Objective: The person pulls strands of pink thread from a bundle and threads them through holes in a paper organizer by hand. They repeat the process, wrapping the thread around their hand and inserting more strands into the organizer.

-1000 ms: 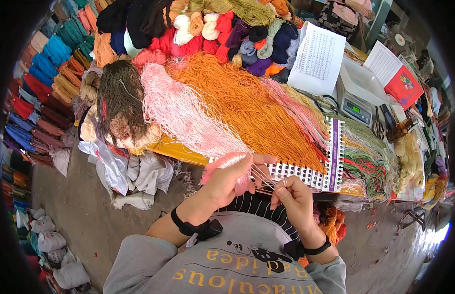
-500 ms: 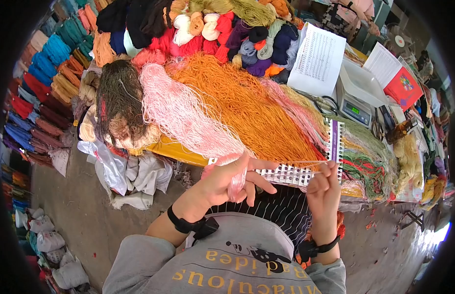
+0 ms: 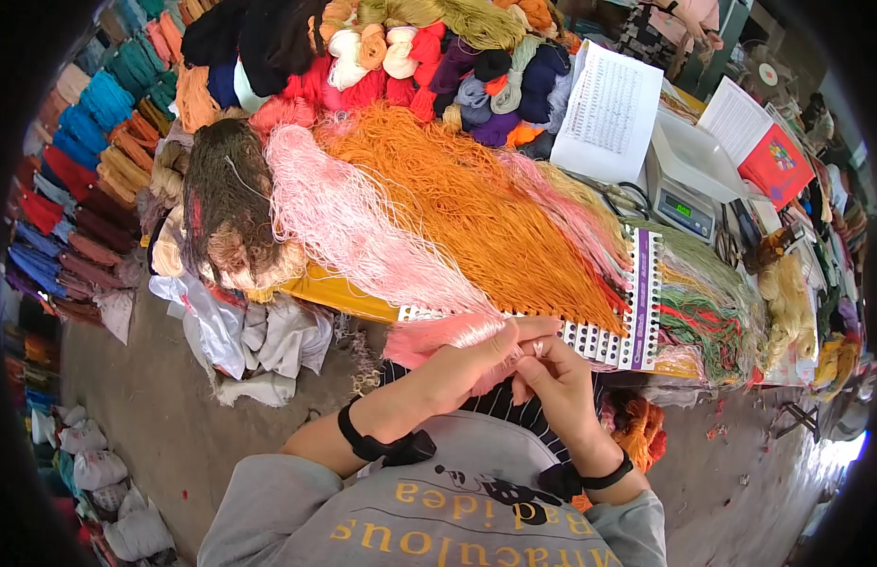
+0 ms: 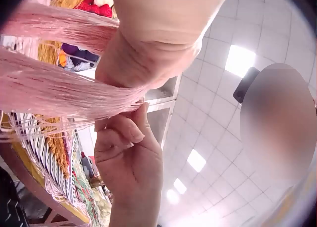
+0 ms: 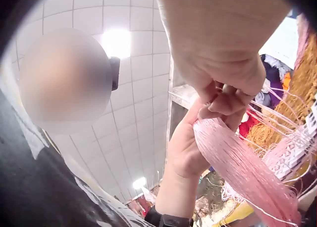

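Observation:
A pink hank of thread hangs over my left hand, which grips it between thumb and fingers near the table's front edge. In the right wrist view the gathered pink strands fan down from that grip. My right hand is right at the left fingertips, its thumb and forefinger pinching thin pink strands. Seen from the left wrist, the right hand's curled fingers sit just under the bundle. Behind the hands, a long spread of pale pink thread lies on the table beside orange thread.
A white perforated card with a purple strip lies under the thread ends. Further right are a digital scale, a printed sheet and a red booklet. Dark brown thread and a white plastic bag are at left.
My right hand moved out to the right, drawing strands taut from the left hand, then came back against the left fingertips. The left hand has shifted slightly right, still holding the pink hank.

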`<act>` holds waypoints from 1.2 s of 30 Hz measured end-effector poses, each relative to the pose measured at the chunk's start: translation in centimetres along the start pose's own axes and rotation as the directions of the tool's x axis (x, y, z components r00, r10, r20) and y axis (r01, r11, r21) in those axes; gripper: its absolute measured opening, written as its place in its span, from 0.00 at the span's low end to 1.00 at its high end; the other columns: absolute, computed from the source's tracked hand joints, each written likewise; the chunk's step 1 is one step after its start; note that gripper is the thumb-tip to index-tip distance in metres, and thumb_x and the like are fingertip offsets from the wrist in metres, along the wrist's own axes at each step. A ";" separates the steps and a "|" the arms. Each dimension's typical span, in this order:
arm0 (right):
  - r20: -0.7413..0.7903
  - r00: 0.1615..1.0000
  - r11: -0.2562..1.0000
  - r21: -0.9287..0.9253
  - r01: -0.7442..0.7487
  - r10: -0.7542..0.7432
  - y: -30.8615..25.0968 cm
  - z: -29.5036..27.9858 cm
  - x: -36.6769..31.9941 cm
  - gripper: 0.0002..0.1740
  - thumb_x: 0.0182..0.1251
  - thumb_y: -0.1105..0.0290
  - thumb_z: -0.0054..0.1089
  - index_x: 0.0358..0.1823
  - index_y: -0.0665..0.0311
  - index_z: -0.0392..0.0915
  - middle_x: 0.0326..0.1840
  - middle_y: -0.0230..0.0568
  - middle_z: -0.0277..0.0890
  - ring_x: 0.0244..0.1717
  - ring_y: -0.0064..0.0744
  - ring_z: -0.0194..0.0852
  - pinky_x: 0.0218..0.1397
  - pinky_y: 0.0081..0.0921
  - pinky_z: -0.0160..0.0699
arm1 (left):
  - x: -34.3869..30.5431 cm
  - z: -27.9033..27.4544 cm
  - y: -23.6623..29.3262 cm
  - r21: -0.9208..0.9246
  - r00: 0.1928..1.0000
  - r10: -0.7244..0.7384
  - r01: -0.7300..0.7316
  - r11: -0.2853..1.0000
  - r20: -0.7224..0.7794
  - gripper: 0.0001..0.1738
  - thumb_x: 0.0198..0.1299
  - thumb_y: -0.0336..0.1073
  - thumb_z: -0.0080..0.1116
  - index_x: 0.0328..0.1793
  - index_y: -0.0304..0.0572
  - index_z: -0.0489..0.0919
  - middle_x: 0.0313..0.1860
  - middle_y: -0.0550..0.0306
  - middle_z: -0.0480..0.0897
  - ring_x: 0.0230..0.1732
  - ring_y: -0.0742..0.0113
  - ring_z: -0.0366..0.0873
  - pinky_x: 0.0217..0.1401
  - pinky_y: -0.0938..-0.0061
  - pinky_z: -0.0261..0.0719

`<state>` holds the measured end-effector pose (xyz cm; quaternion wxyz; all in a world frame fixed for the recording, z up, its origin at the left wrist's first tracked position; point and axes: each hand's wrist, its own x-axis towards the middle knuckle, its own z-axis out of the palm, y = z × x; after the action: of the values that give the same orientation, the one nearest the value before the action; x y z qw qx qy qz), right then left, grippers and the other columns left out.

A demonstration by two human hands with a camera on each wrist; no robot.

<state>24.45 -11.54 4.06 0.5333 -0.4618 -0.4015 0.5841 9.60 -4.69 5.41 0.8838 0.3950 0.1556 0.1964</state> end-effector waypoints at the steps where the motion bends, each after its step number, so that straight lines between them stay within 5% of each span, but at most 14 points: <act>1: -0.003 1.000 1.000 0.001 0.000 0.000 0.0 -0.1 -0.1 0.02 0.67 0.77 0.51 0.39 0.69 0.70 0.25 0.35 0.73 0.23 0.20 0.72 0.25 0.16 0.70 | 0.1 0.2 0.1 -0.071 1.000 0.016 -0.017 0.997 -0.011 0.33 0.71 0.54 0.30 0.72 0.35 0.57 0.49 0.56 0.72 0.39 0.68 0.71 0.47 0.76 0.71; 4: 0.021 0.998 0.997 -0.037 0.066 -0.065 -0.2 -0.4 -0.3 0.06 0.70 0.70 0.48 0.39 0.67 0.68 0.27 0.38 0.75 0.24 0.24 0.73 0.27 0.18 0.72 | 0.4 -0.7 -0.1 -0.195 1.000 -0.004 0.005 0.981 0.006 0.33 0.71 0.55 0.31 0.70 0.35 0.60 0.52 0.55 0.72 0.45 0.66 0.73 0.50 0.72 0.72; 8: 0.038 0.999 0.968 0.250 -0.020 0.011 -0.6 -0.5 -0.6 0.08 0.73 0.67 0.44 0.40 0.64 0.65 0.26 0.38 0.74 0.24 0.27 0.74 0.29 0.20 0.73 | 0.5 -1.4 0.3 -0.314 0.992 0.037 0.002 0.949 0.121 0.33 0.70 0.55 0.33 0.68 0.35 0.63 0.54 0.53 0.73 0.51 0.64 0.73 0.56 0.66 0.72; 10: 0.057 0.998 0.946 0.321 -0.046 0.029 -0.6 -0.8 -0.7 0.09 0.73 0.65 0.43 0.40 0.64 0.65 0.26 0.39 0.74 0.24 0.28 0.74 0.29 0.21 0.73 | 0.3 -0.7 0.9 -0.271 0.994 0.019 -0.048 0.961 -0.109 0.33 0.70 0.55 0.34 0.67 0.35 0.65 0.49 0.55 0.75 0.51 0.64 0.73 0.60 0.63 0.72; 11: 0.052 0.998 0.948 0.316 -0.038 0.023 -0.6 -0.8 -0.7 0.09 0.73 0.65 0.43 0.39 0.63 0.64 0.25 0.39 0.73 0.23 0.28 0.74 0.27 0.21 0.73 | 0.1 -0.5 1.2 -0.272 0.994 0.020 -0.049 0.961 -0.110 0.33 0.70 0.55 0.34 0.67 0.35 0.65 0.49 0.55 0.75 0.51 0.64 0.73 0.60 0.63 0.72; 19: 0.044 0.997 0.973 0.227 0.050 -0.061 -0.1 -1.0 -0.7 0.09 0.74 0.66 0.42 0.37 0.63 0.64 0.21 0.39 0.71 0.18 0.28 0.71 0.23 0.19 0.70 | -0.8 -1.6 1.7 -0.043 0.987 0.020 -0.027 0.999 -0.159 0.34 0.68 0.59 0.35 0.65 0.37 0.68 0.37 0.62 0.75 0.40 0.73 0.73 0.50 0.68 0.80; 26: -0.010 0.997 0.988 0.132 0.079 -0.079 -0.1 -0.7 -0.8 0.09 0.74 0.66 0.41 0.37 0.64 0.64 0.23 0.39 0.73 0.20 0.26 0.73 0.25 0.18 0.71 | -0.4 0.0 1.8 -0.149 0.969 0.016 -0.055 0.987 -0.246 0.34 0.69 0.58 0.34 0.66 0.35 0.66 0.34 0.63 0.75 0.36 0.75 0.74 0.41 0.77 0.77; 28: -0.049 0.996 0.993 0.088 0.073 -0.069 -0.4 -0.3 -0.8 0.09 0.74 0.66 0.41 0.38 0.64 0.65 0.23 0.39 0.73 0.21 0.26 0.73 0.25 0.18 0.72 | -0.4 -0.4 1.7 -0.109 0.984 0.140 -0.152 0.982 -0.109 0.33 0.69 0.56 0.35 0.63 0.34 0.69 0.27 0.61 0.77 0.25 0.74 0.73 0.35 0.82 0.75; 31: -0.111 0.991 0.994 0.081 0.079 -0.070 -0.8 -0.2 -0.8 0.09 0.74 0.65 0.41 0.38 0.64 0.65 0.23 0.40 0.74 0.21 0.26 0.73 0.26 0.18 0.72 | -1.1 -0.8 2.4 0.008 0.994 0.032 -0.031 0.999 -0.103 0.31 0.70 0.54 0.37 0.63 0.34 0.70 0.19 0.67 0.72 0.20 0.76 0.70 0.34 0.82 0.74; 36: -0.021 0.991 0.984 0.117 0.131 -0.130 0.1 -1.2 -0.8 0.10 0.73 0.65 0.43 0.36 0.64 0.63 0.20 0.41 0.68 0.16 0.30 0.70 0.18 0.23 0.72 | -0.7 -1.3 1.3 -0.028 0.970 0.078 -0.087 0.996 -0.231 0.29 0.70 0.53 0.39 0.62 0.34 0.70 0.28 0.64 0.73 0.23 0.78 0.69 0.27 0.84 0.73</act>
<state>25.63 -12.33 3.74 0.5996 -0.4059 -0.3919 0.5676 8.18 -3.37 5.69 0.8582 0.3591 0.2366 0.2802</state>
